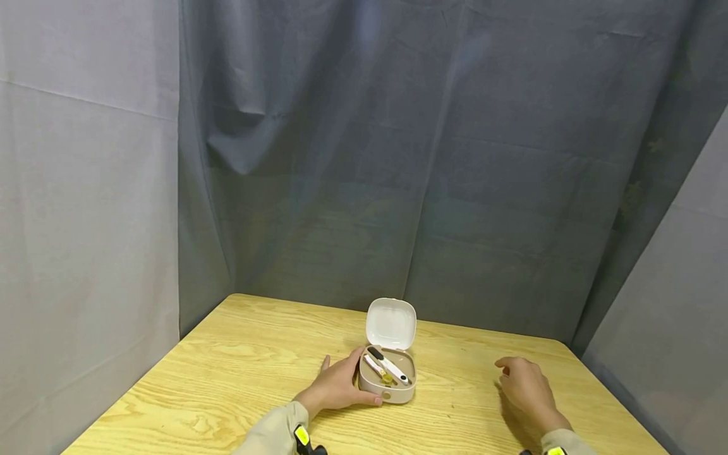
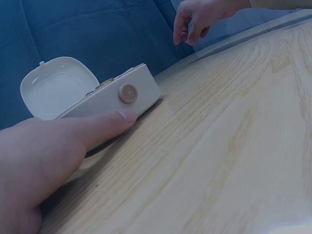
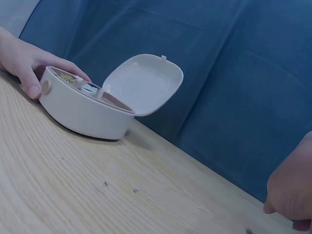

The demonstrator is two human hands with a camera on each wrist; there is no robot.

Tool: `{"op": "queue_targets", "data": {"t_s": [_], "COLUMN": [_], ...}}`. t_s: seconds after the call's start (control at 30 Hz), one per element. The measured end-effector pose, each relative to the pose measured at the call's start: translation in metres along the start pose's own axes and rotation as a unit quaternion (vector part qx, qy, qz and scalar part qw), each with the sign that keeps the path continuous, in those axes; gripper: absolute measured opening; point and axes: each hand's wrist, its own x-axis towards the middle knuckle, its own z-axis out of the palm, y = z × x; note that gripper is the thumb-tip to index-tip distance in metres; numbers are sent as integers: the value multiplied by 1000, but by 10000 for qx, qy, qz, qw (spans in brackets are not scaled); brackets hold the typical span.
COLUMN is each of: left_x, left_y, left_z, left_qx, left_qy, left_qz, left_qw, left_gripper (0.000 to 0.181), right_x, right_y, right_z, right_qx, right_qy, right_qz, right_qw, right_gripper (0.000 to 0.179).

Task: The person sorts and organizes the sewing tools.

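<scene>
A small white box (image 1: 398, 396) stands on the table, its rounded lid (image 1: 391, 323) raised at the back. On its front is a round tan button (image 2: 128, 93). Inside lie a slim white tool with a dark end (image 1: 392, 365) and a small item with a yellow part (image 1: 387, 378). My left hand (image 1: 337, 382) holds the box from the left, thumb along the front wall below the button and fingers round the far side. Well to the right, my right hand (image 1: 526, 385) hangs over the table with loosely curled fingers and nothing visible in them.
The light wood table (image 1: 256, 354) runs back to a dark grey curtain (image 1: 341, 208) close behind the lid. Pale cloth (image 1: 85, 221) hangs at the left, and more pale cloth (image 1: 665, 316) at the right.
</scene>
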Motion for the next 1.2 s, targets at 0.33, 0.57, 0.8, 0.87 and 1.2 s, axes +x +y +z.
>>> {"op": "queue_targets", "data": {"t_s": [0.33,0.57,0.8,0.87,1.2], "left_x": [1,2,3,3,1], "left_y": [-2,-1,-3,-3,-2], "left_z": [1,0,2,2,1], "left_qx": [-5,19,7,16,4], "left_qy": [47,27,44,29,50], "left_qz": [77,71,98,75,79], "left_qw": [10000,10000,9999,10000,10000], "left_gripper": [117,116,116,117,116], "right_x": [1,4,9,11,19], "right_y": [-19,-33,-58,-65,-99], "right_z": [1,2,4,7,14], "right_qx": [-44,43,189,192,106], "right_qy": [126,180,317,398,673], "right_qz": [-288,-427,-697,-807,-1302], "right_qw": [9995,9989,9969,9958,9892], "right_gripper": [27,25,25,24,22]}}
